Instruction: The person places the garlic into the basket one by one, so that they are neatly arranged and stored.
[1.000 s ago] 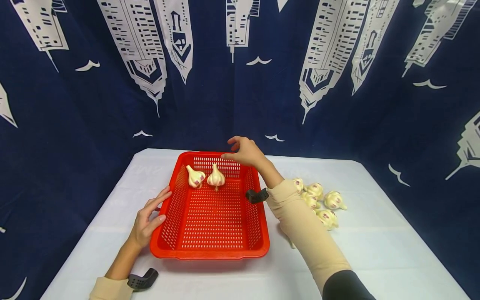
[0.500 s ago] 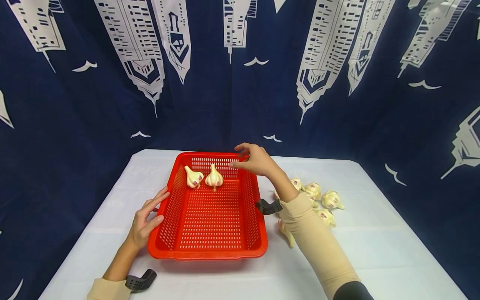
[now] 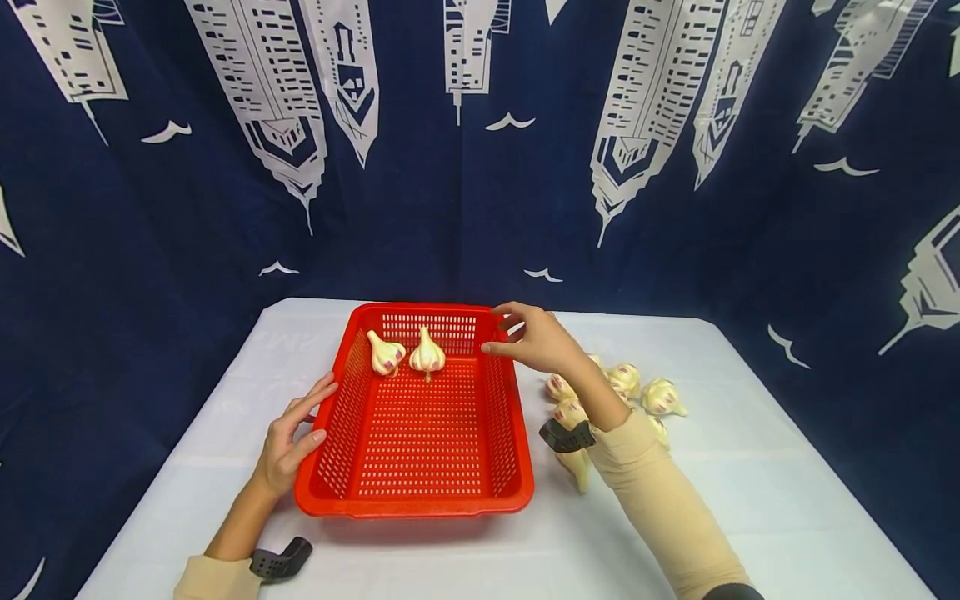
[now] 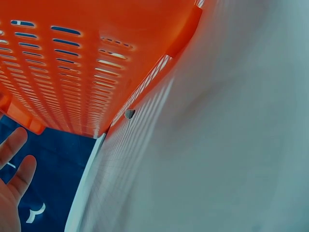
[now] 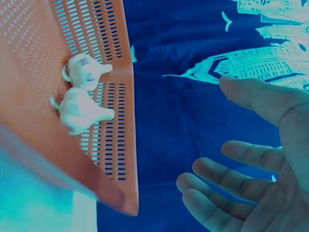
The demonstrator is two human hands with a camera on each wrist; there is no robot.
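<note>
- The right grip (image 3: 537, 337) is released, near the red basket (image 3: 416, 507); it should pass without bumping.
- The left grip (image 3: 282, 452), unclenched, touches its left side; light steadying should suffice.
- Two garlic bulbs (image 3: 427, 356) lie inside; other bulbs (image 3: 661, 397), on the tabletop (image 3: 757, 483), are better lifted singly.

Basket (image 3: 416, 508): smooth, glossy plastic. Garlic bulbs (image 3: 427, 357): smooth. Backdrop (image 3: 450, 208): matt cloth. Table (image 3: 765, 475): smooth, matt.

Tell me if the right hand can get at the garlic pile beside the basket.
Probably yes: the right hand holds nothing, and the garlic pile lies outside the red basket with nothing fencing it off; only the person's own right forearm crosses above part of it.
</note>
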